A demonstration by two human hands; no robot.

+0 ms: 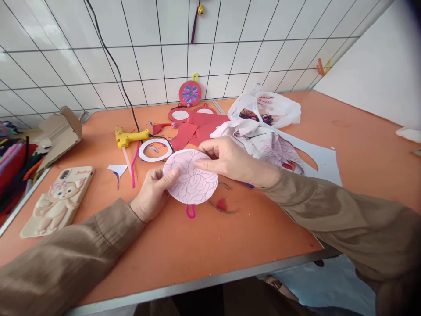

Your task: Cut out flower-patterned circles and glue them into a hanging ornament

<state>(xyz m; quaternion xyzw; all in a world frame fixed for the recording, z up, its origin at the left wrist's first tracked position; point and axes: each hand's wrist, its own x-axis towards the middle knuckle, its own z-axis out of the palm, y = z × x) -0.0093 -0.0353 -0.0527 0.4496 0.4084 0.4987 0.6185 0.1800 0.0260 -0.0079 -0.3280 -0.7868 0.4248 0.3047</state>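
Brown sleeves (69, 259) nearest the camera, both forearms angled in over the orange tabletop (263, 245), so the hands meet mid-bench. Left hand (153, 193) pinches the left edge of a pink petal-patterned disc (194, 184), thumb on the face, fingers tucked behind; right hand (226, 160) grips the upper right rim, thumb on top. Two-sided hold, presumably to steady the disc and tilt its face toward the wearer's eyes. Magenta pipe-cleaner loop (190, 211) pokes from the near edge, untouched by either hand. Yellow glue gun (126, 138) lies behind and left of the disc, probably parked to spare the work zone its nozzle while leaving it reachable. White paper ring (142, 151) sits just beyond the disc, red paper pieces (207, 127) farther back, likely pushed aside for elbow room. Round red ornament (190, 93) leans upright on the tiled wall (144, 61), face out; would serve as a reference from where I stand. Crumpled patterned fabric (243, 131) and plastic bag (286, 109) bunch at back right, behind the right forearm. Phone case (62, 197) lies left, apart from the hands.
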